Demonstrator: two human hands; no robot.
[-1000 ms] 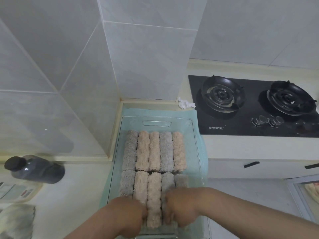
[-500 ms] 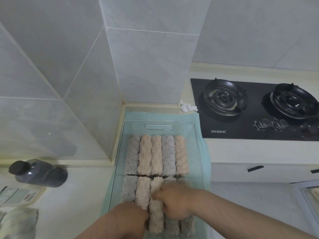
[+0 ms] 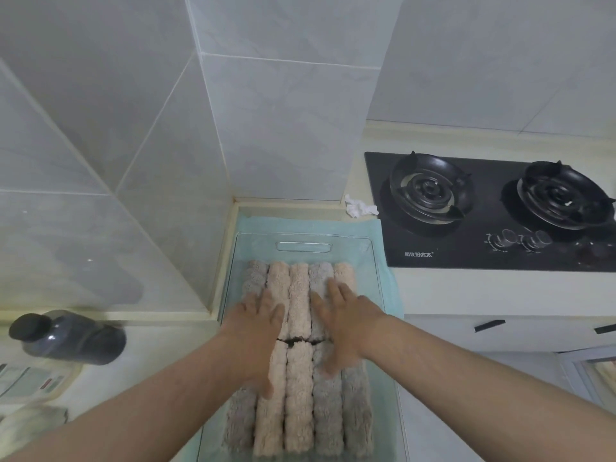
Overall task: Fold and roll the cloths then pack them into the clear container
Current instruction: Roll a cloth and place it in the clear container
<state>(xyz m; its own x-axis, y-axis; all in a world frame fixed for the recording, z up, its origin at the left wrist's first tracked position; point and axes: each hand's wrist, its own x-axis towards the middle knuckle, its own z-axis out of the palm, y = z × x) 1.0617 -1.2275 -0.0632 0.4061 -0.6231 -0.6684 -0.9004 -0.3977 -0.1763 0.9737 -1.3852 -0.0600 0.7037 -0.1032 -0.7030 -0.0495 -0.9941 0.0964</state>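
Far left on my feed, a dark bottle [image 3: 68,336] lies on its side on the pale counter [image 3: 140,371], near the tiled wall [image 3: 100,161]. Moving right, the clear container [image 3: 373,258] sits in the corner on a pale green mat [image 3: 388,288], its handle slot at the far end.

Inside it I count two rows of rolled cloths [image 3: 299,388], pinkish-beige and grey, packed side by side (five across in each row, as far as I can tell, with a thin dark gap between the rows).

The left hand [image 3: 255,331] lies flat, palm down, fingers spread wide and gripping nothing. It presses on the left-hand rolls, spanning the gap between the two rows, with its thumb reaching onto a beige roll in the near row.

One beige roll shows bare between the two hands. The right hand [image 3: 340,325] is likewise flat and splayed, holding nothing; its fingertips rest on the grey and beige rolls at the right of the far row, and its thumb lies over a grey roll in the near row. So the cloths lie under both palms, not within any grasp.

Further right, a crumpled white tissue [image 3: 360,206] lies beside the black two-burner gas hob [image 3: 493,211].
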